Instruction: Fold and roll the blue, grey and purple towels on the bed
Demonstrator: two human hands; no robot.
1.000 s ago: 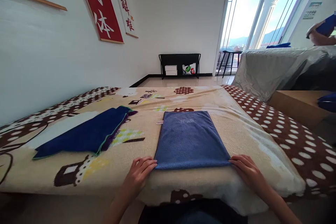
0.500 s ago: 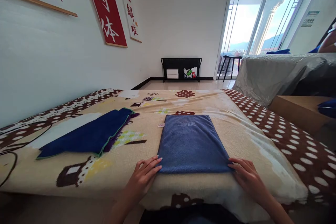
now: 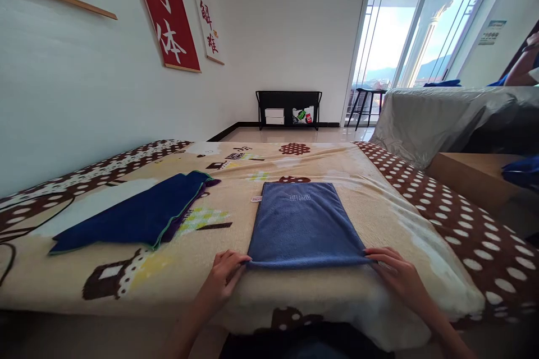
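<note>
Hands of the person are both narrow, with fingers pinched on the near edge of a blue towel (image 3: 307,224). The left hand (image 3: 227,272) holds the near left corner between thumb and fingers, and the right hand (image 3: 393,269) holds the near right corner in the same way. The towel lies flat in the centre of the frame, on a beige patterned blanket (image 3: 337,291); it has the words "HAPPY LIFE" near its far edge, and a small white label (image 3: 256,199) comes out at its left side. Nothing stands between the two hands and the towel. To the left of it, apart, lies a dark blue cloth (image 3: 135,213) with green edging, and some purple fabric (image 3: 172,229) shows at its right side. In the upper middle, a black rack (image 3: 288,102) stands by the wall. At the upper right there is a surface under a plastic cover (image 3: 425,112), and the arm of another person (image 3: 522,70) is above it.
</note>
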